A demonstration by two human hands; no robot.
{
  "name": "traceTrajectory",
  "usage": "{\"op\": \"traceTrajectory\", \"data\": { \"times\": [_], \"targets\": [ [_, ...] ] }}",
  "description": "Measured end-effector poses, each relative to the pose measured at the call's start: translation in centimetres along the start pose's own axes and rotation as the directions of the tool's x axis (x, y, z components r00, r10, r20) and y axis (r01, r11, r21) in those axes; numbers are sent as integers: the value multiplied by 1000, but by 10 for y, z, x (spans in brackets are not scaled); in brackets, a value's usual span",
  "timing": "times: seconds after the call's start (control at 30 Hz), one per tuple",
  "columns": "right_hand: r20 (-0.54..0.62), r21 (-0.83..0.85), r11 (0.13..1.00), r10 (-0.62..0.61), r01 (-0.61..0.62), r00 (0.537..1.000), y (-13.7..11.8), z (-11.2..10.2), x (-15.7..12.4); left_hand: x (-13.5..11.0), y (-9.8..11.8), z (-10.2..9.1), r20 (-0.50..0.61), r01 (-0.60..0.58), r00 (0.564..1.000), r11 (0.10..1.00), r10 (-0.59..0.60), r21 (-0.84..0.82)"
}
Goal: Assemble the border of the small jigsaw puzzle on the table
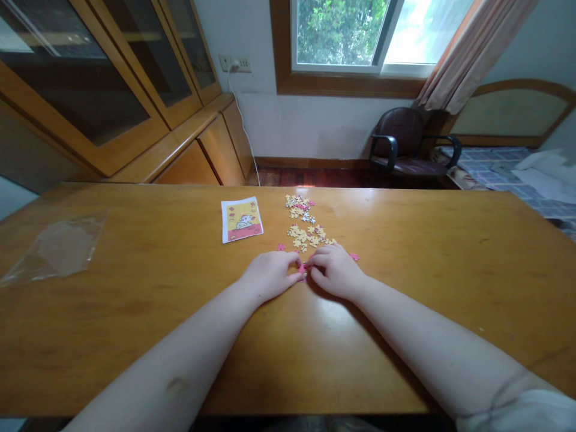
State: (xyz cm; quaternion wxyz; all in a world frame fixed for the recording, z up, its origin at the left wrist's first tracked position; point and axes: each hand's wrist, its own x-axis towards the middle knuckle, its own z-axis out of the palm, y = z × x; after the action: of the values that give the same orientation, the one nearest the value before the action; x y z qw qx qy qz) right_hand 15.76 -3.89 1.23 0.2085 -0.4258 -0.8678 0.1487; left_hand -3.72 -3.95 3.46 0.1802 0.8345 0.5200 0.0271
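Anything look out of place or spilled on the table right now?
Nothing spilled or damaged. Two pink pieces lie apart from the puzzle pile: the left stray beside the left hand, the right stray beside the right hand. The picture card sits slightly askew to the table edge.

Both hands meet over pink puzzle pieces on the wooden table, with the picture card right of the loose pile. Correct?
Not quite. The head view shows the picture card left of the loose pile, not right. The rest holds: left hand and right hand meet over pink puzzle pieces on the wooden table.
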Motion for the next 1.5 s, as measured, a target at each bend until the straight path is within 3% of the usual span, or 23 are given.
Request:
{"op": "traceTrajectory", "data": {
  "times": [0.23,0.43,0.77,1.07,1.37,1.5],
  "targets": [
    [-200,213,963,208,-165,957,13,0,4,-1,2,-1,33,-14,999,1000,14,-11],
    [-270,349,901,361,-259,893,19,-2,4,-1,2,-3,48,12,999,1000,-12,0],
    [-398,515,830,452,-213,798,17,-11,0,-1,2,-5,76,36,996,999,-35,-3],
    [-480,648,731,611,-215,630,36,-22,4,-2,-1,-5,76,42,996,999,-41,-15],
    [-467,768,617,724,-174,508,70,-21,11,-1,-6,-6,80,32,996,999,-32,-3],
    [-422,796,569,766,-206,484,82,-20,12,-1,-6,-7,86,29,996,1000,-28,-10]
  ]
}}
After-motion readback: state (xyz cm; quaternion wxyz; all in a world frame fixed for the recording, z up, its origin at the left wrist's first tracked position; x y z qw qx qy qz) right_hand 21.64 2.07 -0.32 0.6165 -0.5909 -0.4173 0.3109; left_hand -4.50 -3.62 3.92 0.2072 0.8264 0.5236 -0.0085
